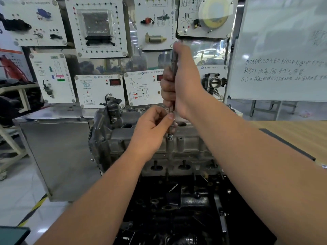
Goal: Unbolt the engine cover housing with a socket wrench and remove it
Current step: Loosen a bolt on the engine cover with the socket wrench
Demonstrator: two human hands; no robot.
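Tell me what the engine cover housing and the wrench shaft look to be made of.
Engine cover housing: likely cast aluminium, going by its dull grey, rough, grimy surface and moulded bosses. Socket wrench shaft: probably steel, bright and smooth, gripped upright by the right hand and pinched lower down by the left hand.

Engine cover housing (154, 138): dull grey. Block below (177, 200), at 6 o'clock: black. Cabinet (58, 156), at 9 o'clock: silver. Floor tape (35, 209): yellow-black stripes. Whiteboard (283, 50), at 2 o'clock: white, dark handwriting. Tabletop (300, 135): pale wood.
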